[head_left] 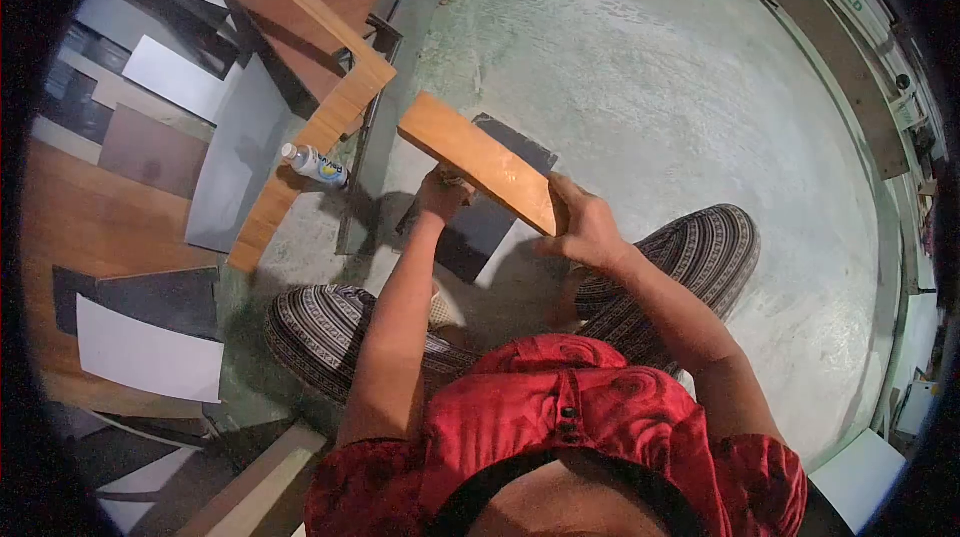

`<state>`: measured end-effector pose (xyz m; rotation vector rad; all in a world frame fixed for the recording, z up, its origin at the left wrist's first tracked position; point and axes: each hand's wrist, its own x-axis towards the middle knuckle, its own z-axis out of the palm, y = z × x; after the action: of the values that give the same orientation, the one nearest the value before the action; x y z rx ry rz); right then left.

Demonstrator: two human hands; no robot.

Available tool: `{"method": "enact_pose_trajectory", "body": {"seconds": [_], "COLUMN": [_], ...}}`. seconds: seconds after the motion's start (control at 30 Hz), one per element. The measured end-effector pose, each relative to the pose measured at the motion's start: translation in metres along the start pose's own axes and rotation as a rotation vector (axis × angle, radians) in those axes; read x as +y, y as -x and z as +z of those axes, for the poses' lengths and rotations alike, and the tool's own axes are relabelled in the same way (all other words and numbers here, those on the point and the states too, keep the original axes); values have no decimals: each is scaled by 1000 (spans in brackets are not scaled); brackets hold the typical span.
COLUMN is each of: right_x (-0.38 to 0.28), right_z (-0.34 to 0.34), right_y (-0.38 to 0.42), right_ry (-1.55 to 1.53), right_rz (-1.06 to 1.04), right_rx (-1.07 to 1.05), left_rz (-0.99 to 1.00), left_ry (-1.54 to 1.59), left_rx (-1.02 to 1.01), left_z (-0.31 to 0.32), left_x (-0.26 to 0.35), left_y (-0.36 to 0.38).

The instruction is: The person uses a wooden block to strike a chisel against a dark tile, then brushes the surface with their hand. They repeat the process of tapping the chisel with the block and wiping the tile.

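Note:
An orange-brown wooden board slants across the middle of the view, raised above a dark flat panel on the floor. My right hand grips the board's lower right end, thumb beneath and fingers over the edge. Under the board's left part is my left hand, its fingers curled and partly hidden by the board. Something small shows at those fingers, too unclear to name. To the left, a white bottle with a blue and yellow label lies tilted near an L-shaped wooden strip.
Stacked boards and panels fill the left side, with a white sheet lower down. My patterned trouser legs are folded on both sides of the work. Grey-green concrete floor stretches ahead. Long boards line the right edge.

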<state>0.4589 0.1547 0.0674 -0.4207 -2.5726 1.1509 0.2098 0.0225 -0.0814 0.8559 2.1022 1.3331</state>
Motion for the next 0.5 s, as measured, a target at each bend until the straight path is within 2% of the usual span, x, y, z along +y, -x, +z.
{"method": "enact_pose_trajectory", "body": {"seconds": [0.07, 0.13, 0.2, 0.23, 0.3, 0.33, 0.4, 0.47, 0.5], "right_x": [1, 1, 0, 0, 1, 0, -8, -12, -12], "right_z": [3, 5, 4, 3, 2, 2, -2, -3, -2], "right_y": [-2, -5, -5, -5, 0, 2, 3, 1, -2], "right_ry": [9, 159, 146, 130, 95, 54, 21, -14, 59], "right_rz": [-2, 119, 165, 210, 174, 134, 86, 36, 111], "right_rx": [0, -164, -197, -236, -167, -103, -69, -31, -120], "left_rz": [-1, 5, 804, 812, 460, 460, 316, 354, 391], "left_ry": [-65, -127, -1116, -1112, -400, -396, -545, -625, -705], "left_rx": [-27, -60, 112, 110, 55, 53, 27, 37, 48], "left_z": [1, 4, 5, 7, 12, 11, 6, 7, 9], "left_x": [1, -19, -50, -56, -57, -52, -50, -50, -55], "left_y": [0, -10, -26, -29, -28, -25, -20, -24, -27]}}
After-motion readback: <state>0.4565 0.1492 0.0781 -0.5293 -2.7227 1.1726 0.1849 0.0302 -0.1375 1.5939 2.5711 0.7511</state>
